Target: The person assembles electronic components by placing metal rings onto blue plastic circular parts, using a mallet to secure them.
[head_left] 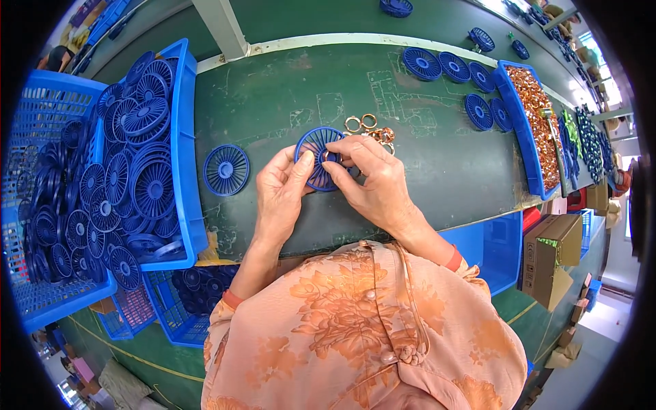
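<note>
A round blue plastic fan grille (311, 142) with thin spokes is tilted up over the table, its left rim pinched between the thumb and fingers of my left hand (281, 183). My right hand (374, 179) is closed at the grille's middle, thumb and fingertips around what looks like a small copper-coloured ring, mostly covered by the fingers. Just beyond my right hand lie several shiny copper-coloured rings (369, 121), partly hidden by it. Another blue grille (227, 169) lies flat to the left of my left hand.
Blue crates (195, 157) heaped with grilles stand at the left. On the right, a blue tray (523, 130) holds many copper-coloured rings, with several loose grilles (454, 66) beside it. An open cardboard box (552, 256) and a blue bin (493, 249) sit below the table's right edge.
</note>
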Action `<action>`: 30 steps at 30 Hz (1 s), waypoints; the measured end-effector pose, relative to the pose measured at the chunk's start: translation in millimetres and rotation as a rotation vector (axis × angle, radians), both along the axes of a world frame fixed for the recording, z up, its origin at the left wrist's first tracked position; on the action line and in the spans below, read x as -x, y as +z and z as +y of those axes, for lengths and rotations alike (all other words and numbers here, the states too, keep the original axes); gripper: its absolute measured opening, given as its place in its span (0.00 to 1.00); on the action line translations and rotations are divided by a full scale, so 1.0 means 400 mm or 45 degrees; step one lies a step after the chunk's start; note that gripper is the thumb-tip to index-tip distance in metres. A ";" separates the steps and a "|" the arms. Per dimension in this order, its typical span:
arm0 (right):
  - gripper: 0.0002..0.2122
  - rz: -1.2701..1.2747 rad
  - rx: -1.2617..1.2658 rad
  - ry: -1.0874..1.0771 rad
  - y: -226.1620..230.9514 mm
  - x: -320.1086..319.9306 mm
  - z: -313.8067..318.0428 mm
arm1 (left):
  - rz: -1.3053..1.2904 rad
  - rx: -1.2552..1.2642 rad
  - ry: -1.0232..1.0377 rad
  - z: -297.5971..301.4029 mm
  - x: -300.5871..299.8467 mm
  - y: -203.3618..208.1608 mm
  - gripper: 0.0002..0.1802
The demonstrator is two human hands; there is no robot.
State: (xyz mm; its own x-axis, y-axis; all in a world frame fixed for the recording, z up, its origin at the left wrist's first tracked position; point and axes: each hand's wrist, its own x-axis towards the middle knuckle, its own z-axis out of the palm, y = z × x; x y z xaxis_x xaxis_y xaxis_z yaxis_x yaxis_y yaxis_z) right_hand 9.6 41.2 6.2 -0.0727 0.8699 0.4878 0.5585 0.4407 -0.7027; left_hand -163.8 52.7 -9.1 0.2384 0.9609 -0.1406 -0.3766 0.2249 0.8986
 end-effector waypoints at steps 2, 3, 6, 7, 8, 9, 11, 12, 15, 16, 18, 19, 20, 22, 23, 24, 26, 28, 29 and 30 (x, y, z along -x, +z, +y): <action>0.12 0.038 -0.022 0.013 0.001 -0.001 -0.001 | -0.016 0.007 -0.010 0.001 -0.002 -0.004 0.15; 0.12 -0.008 -0.054 0.004 0.006 -0.001 -0.002 | -0.031 0.011 -0.019 0.002 -0.003 -0.006 0.15; 0.12 -0.044 -0.050 -0.009 0.007 -0.006 -0.003 | -0.001 -0.003 -0.002 0.000 -0.010 -0.004 0.15; 0.12 -0.033 -0.014 -0.008 0.006 -0.008 -0.002 | -0.001 -0.002 -0.006 0.000 -0.013 -0.006 0.15; 0.12 -0.031 -0.013 -0.006 0.005 -0.009 -0.003 | 0.002 0.007 -0.005 -0.002 -0.014 -0.008 0.15; 0.12 -0.059 -0.028 -0.005 0.004 -0.011 -0.002 | 0.005 0.017 -0.003 -0.004 -0.015 -0.010 0.15; 0.11 -0.086 -0.042 -0.006 0.001 -0.013 -0.004 | 0.022 0.011 0.005 -0.006 -0.020 -0.009 0.15; 0.11 -0.080 -0.023 -0.001 -0.001 -0.014 -0.006 | 0.036 0.004 0.011 -0.007 -0.022 -0.009 0.14; 0.11 -0.097 -0.060 0.042 -0.008 -0.024 -0.001 | 0.031 0.028 -0.037 0.002 -0.010 -0.005 0.15; 0.11 -0.118 -0.114 0.091 -0.012 -0.029 0.003 | 0.027 0.025 -0.049 0.004 -0.004 -0.002 0.15; 0.11 -0.089 -0.125 0.166 -0.022 -0.040 0.008 | 0.043 0.052 -0.108 0.006 0.011 0.004 0.15; 0.11 -0.057 -0.133 0.257 -0.024 -0.047 0.010 | 0.037 0.071 -0.133 0.010 0.019 0.006 0.15; 0.11 -0.058 -0.133 0.245 -0.019 -0.050 0.011 | 0.037 0.070 -0.145 0.008 0.027 0.010 0.15; 0.12 -0.128 -0.219 0.379 -0.003 -0.057 0.011 | 0.124 0.066 -0.248 0.012 0.039 0.019 0.17; 0.11 -0.122 -0.227 0.405 0.000 -0.058 0.014 | 0.071 0.092 -0.289 0.014 0.048 0.017 0.15; 0.11 -0.120 -0.227 0.401 0.008 -0.061 0.014 | 0.074 0.093 -0.293 0.015 0.046 0.015 0.15; 0.12 -0.126 -0.157 0.445 0.023 -0.068 0.016 | 0.138 0.029 -0.360 0.021 0.042 0.014 0.13; 0.13 -0.087 -0.132 0.467 0.019 -0.078 0.015 | 0.077 0.069 -0.405 0.022 0.040 0.008 0.13; 0.14 -0.050 -0.103 0.488 0.016 -0.083 0.012 | 0.012 0.113 -0.451 0.023 0.040 0.007 0.14; 0.14 -0.044 -0.104 0.482 0.017 -0.092 0.010 | 0.019 0.114 -0.457 0.021 0.037 0.011 0.14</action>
